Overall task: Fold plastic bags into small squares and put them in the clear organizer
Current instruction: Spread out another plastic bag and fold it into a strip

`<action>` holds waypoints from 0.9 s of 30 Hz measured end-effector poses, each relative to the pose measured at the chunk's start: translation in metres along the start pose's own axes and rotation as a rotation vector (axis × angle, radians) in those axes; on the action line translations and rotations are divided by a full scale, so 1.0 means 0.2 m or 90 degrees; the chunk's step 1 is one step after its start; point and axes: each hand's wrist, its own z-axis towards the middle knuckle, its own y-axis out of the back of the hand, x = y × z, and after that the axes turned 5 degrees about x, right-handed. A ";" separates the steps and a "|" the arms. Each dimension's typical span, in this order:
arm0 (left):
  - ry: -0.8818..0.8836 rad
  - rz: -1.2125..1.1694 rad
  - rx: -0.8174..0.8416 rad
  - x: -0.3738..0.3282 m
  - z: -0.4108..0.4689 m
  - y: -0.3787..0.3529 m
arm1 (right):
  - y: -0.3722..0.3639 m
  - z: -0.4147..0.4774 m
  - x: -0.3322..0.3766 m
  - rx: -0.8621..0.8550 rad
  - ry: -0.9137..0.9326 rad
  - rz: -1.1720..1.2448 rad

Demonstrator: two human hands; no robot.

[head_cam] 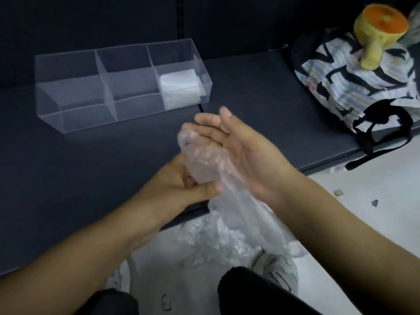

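Holding a crumpled clear plastic bag in the air over the near edge of the dark table, tail trailing down toward the floor. Gripping its lower part with left hand, fingers curled round it. Laying right hand flat against its upper part, fingers straight and close together. Beyond, on the table, clear organizer, with folded white bags in the right-end compartment. Below, loose bags on the floor. Far right, striped bag with yellow fan on top.
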 end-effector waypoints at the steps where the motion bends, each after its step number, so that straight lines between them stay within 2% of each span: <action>1: 0.025 -0.014 -0.112 0.00 0.01 0.02 | -0.02 0.03 0.01 0.015 -0.007 -0.023; 3: 0.081 -0.066 -0.280 0.06 0.00 0.13 | 0.00 0.04 0.04 -0.014 0.038 -0.136; 5: 0.149 -0.105 -0.351 0.10 -0.01 0.25 | 0.09 0.00 0.08 -0.086 0.129 -0.293; 6: 0.176 -0.127 -0.365 0.12 -0.01 0.29 | 0.14 -0.03 0.09 -0.077 0.165 -0.376; 7: 0.190 -0.148 -0.373 0.13 -0.02 0.33 | 0.17 -0.05 0.08 -0.022 0.181 -0.460; 9: 0.185 -0.163 -0.355 0.12 -0.01 0.37 | 0.19 -0.07 0.01 0.101 0.116 -0.616; 10: 0.173 -0.162 -0.326 0.12 -0.01 0.38 | 0.19 -0.05 -0.04 0.121 0.070 -0.681; 12: 0.152 -0.162 -0.242 0.10 -0.01 0.41 | 0.18 -0.01 -0.14 0.067 0.045 -0.787; 13: 0.151 -0.150 -0.203 0.10 -0.01 0.42 | 0.18 0.03 -0.19 0.018 0.060 -0.790; 15: 0.162 -0.110 -0.177 0.11 -0.03 0.43 | 0.22 0.09 -0.21 -0.085 0.075 -0.672; 17: 0.173 -0.103 -0.190 0.15 -0.05 0.43 | 0.29 0.13 -0.21 -0.165 0.065 -0.535; 19: 0.176 -0.135 -0.236 0.20 -0.05 0.45 | 0.36 0.14 -0.19 -0.229 0.070 -0.491; 24: 0.154 -0.206 -0.416 0.22 -0.02 0.60 | 0.58 0.12 -0.13 -0.426 0.037 -0.562; 25: 0.153 -0.172 -0.445 0.24 -0.01 0.61 | 0.61 0.11 -0.11 -0.449 0.016 -0.595; 27: 0.110 0.009 -0.506 0.25 -0.02 0.60 | 0.63 0.08 -0.08 -0.490 -0.021 -0.705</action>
